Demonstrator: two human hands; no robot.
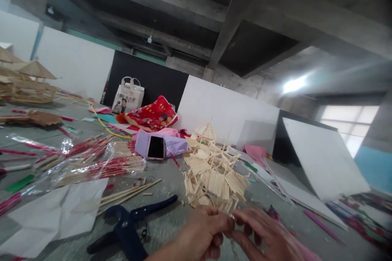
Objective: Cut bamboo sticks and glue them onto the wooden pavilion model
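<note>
Left hand (210, 228) and right hand (266, 230) meet fingertip to fingertip, just on the near side of the stick model (214, 173).
Left to right: creased white sheet (50, 214) near; bagged red-marked sticks (101, 159) behind it; dark blue hand tool (125, 226) near, left of the hands; phone (156, 147) farther back against lilac paper (177, 144); left fingers curled in; model mid-table, beyond the hands; right fingers bent, tips at the left's, can't tell what either grips; purple pen (321, 225) right; white board (327, 159) leaning, far right.

Pale cream stick model (214, 181)
</note>
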